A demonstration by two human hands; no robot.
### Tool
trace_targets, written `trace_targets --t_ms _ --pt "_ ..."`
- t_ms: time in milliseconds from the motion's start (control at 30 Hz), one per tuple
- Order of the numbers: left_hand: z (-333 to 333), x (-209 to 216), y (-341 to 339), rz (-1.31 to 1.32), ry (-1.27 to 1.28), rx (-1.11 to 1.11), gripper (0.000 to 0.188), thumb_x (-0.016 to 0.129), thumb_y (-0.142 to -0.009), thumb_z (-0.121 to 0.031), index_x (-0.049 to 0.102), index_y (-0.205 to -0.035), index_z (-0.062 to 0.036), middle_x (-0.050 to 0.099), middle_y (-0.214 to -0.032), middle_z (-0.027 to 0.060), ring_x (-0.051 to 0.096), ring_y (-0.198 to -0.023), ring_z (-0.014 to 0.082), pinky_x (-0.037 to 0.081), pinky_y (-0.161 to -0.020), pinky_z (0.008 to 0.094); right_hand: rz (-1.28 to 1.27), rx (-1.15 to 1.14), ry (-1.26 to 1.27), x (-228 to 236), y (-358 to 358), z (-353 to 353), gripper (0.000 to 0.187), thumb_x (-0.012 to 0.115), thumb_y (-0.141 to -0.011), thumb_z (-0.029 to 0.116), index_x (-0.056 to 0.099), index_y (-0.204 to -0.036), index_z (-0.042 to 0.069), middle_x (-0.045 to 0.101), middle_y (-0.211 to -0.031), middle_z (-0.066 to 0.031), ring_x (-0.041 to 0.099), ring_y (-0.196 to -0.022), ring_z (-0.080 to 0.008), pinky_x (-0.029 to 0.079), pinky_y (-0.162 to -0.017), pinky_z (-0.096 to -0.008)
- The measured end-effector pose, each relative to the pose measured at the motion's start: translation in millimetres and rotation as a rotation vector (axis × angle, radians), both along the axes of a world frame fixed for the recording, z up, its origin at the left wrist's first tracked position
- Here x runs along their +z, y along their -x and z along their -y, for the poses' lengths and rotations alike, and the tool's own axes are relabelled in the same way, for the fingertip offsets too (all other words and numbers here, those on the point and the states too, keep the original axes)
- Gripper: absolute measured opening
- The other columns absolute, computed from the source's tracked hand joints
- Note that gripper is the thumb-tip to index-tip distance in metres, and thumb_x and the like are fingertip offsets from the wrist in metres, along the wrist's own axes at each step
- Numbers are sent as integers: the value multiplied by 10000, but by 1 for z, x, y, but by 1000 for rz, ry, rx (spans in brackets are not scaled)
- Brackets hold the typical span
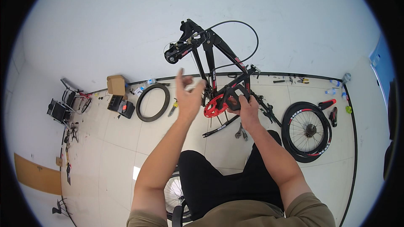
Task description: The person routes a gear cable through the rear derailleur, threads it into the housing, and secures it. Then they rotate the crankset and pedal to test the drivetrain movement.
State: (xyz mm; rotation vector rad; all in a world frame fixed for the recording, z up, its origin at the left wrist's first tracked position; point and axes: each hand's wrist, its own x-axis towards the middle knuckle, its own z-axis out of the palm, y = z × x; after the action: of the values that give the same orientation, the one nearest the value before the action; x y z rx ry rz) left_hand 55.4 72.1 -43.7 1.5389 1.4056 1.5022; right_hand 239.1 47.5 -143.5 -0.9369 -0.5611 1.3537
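In front of me a black bicycle frame (227, 51) with red markings stands near the wall, a cable looping off it. Low on the frame is a red chainring (211, 110). My right hand (249, 111) is closed on a black pedal (229, 97) with an open middle, held over the chainring's right side. Whether the pedal is joined to the crank is hidden. My left hand (188, 98) is raised left of the chainring with its fingers apart, and nothing shows in it.
A loose tyre (140, 108), an open toolbox (112, 104) and a cardboard box (116, 85) lie left. To the right are a wheel (288, 128) and a saddle (333, 117). A hammer (279, 81) and pliers (303, 80) lie by the wall. Another wheel (171, 190) is beside my left leg.
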Motion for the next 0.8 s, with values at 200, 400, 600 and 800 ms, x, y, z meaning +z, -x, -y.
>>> trace_targets --t_ms 200,400,600,800 --pt "-8 107 11 -348 -647 161 702 762 -814 -233 472 -1408 4 565 -1264 178 542 -1163 294 420 -1007 416 -21 -18 -30 2 13 3 237 547 -983 150 458 -1058 -57 645 -1019 -182 710 -840 -229 651 -675 -365" --pt "-58 161 -6 -951 -285 40 776 689 -794 -567 570 -1321 -11 688 -1156 227 659 -1104 367 510 -960 430 -17 -34 10 -1 12 -2 267 585 -966 170 475 -1062 -54 618 -1036 -163 678 -913 -197 656 -662 -367" --pt "-76 175 2 -1213 -159 15 716 685 -809 -566 579 -1186 33 728 -932 204 729 -832 333 573 -787 417 -104 12 11 4 18 -1 287 625 -957 193 522 -1066 -51 643 -1014 -161 697 -814 -224 653 -626 -360" --pt "-49 176 -17 -1107 -47 52 602 686 -858 -422 543 -1178 68 688 -1053 266 661 -1045 402 525 -918 463 1 -134 134 15 16 -3 237 566 -1017 187 552 -1144 -12 658 -1010 -118 700 -828 -212 641 -693 -330"
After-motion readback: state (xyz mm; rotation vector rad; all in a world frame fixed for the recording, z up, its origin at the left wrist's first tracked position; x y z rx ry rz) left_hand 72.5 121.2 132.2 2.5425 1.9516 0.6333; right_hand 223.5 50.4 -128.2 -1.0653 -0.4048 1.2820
